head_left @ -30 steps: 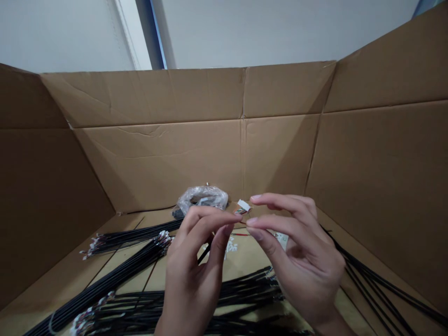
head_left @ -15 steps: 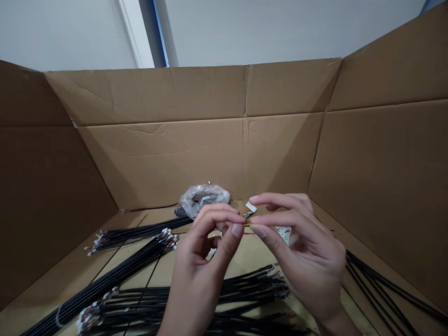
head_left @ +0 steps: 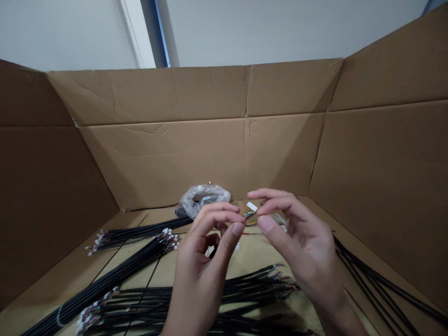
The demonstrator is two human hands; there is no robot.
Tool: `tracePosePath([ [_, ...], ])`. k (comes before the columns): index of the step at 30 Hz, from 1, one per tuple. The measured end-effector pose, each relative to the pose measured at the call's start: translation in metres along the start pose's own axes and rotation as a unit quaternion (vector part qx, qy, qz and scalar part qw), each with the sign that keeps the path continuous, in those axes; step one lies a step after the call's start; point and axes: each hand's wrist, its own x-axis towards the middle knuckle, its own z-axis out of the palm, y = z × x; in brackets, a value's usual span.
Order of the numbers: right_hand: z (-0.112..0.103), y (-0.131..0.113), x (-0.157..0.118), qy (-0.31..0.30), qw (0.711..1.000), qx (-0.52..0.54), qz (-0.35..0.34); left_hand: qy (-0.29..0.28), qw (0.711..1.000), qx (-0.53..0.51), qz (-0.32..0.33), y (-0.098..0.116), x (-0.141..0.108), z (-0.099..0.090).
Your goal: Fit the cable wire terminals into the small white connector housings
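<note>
My left hand [head_left: 205,261] pinches thin coloured wires [head_left: 248,215] between thumb and fingertips. A small white connector [head_left: 252,206] sticks up from the wire ends, just beyond those fingertips. My right hand [head_left: 301,238] is beside it, with fingers and thumb apart around the connector and wires, not clearly touching them. A short red wire [head_left: 247,234] lies lower down, partly hidden behind my hands. Several bundled black cables [head_left: 224,298] with small connector ends lie beneath my hands.
Cardboard walls [head_left: 157,158] rise around a tan cardboard floor [head_left: 252,254]. More black cable bundles [head_left: 129,235] lie to the left, and others [head_left: 374,280] rest to the right. A crumpled clear plastic bag [head_left: 205,199] sits against the back wall.
My right hand has moved up and its fingers have opened away from the wires. My left hand stays nearly still, and the view has shifted slightly.
</note>
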Motion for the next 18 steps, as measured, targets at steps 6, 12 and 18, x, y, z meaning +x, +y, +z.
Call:
tracePosePath([
  [6,-0.005,-0.001,0.002,-0.044,0.994,0.048,0.092,-0.011,1.0,0.017,-0.017,0.0,-0.002,0.002],
  [12,-0.01,0.002,0.006,-0.073,0.975,0.127,0.165,-0.017,0.999,0.048,-0.019,0.001,-0.002,0.003],
  [18,-0.015,0.005,0.009,-0.082,0.971,0.104,0.201,-0.036,0.995,0.094,0.002,-0.003,-0.003,0.004],
])
